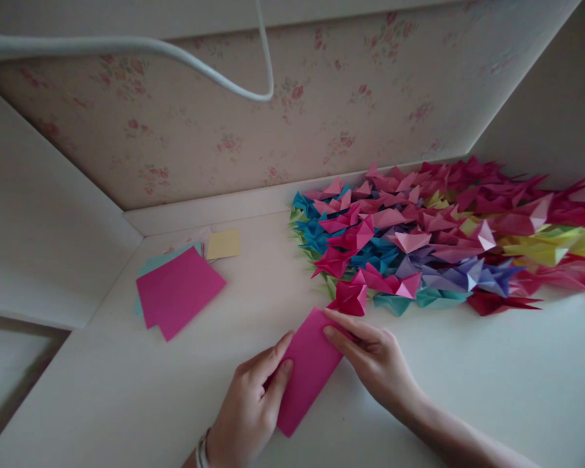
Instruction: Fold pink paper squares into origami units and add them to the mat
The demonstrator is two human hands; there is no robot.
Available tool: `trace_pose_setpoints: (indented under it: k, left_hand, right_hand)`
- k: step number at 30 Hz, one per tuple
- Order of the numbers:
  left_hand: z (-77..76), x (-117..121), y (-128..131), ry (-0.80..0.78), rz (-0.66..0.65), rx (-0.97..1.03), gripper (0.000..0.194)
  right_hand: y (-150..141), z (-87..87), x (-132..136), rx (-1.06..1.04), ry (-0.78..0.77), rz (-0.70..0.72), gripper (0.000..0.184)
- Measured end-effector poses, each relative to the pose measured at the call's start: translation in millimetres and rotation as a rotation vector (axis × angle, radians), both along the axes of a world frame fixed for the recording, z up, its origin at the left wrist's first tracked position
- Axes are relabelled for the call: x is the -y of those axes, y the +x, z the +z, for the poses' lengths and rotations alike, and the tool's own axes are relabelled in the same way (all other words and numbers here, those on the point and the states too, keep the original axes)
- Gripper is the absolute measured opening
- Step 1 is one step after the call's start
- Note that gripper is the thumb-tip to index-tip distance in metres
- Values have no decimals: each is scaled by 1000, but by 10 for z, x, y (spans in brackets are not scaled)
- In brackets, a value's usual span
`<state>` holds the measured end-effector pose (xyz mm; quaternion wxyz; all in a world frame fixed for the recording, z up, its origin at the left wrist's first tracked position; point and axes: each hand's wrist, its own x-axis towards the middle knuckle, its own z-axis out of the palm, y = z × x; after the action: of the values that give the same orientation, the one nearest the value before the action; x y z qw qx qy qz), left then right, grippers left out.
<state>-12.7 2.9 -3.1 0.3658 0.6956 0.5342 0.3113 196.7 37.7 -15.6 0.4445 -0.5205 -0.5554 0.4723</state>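
Note:
A magenta sheet of paper (pixel 308 377), folded into a narrow rectangle, lies slanted on the white tabletop between my hands. My left hand (pixel 253 396) grips its left long edge, with the thumb on top and the fingers along the side. At the upper right corner, my right hand (pixel 370 354) pinches the paper, its index finger and thumb pressed near the edge. The undersides of the fingers are partly hidden. Just beyond the paper's top end sits a magenta folded paper piece (pixel 350 296) with pointed tips.
Many pointed folded paper pieces (pixel 433 227) in pink, blue, purple and yellow crowd the back right. Magenta sheets (pixel 180 292) lie over turquoise ones at the left, beside a small yellow paper (pixel 224 244). A white cable (pixel 199 68) hangs before the flowered wall (pixel 292 130).

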Motion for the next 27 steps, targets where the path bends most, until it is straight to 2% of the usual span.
trace_pose_setpoints:
  k: [8,18,27]
  left_hand:
    - [-37,6,20,-57,-24,22,41]
    - [-52,30,-1,-19,-13,4,39]
    - [-58,10,5,-57,-50,42,42]
  right_hand:
    - [-11,13,3,35,36,52,26]
    - [-17,44,21,48,-29,128,32]
    - [0,68,49,70,-35,159,31]
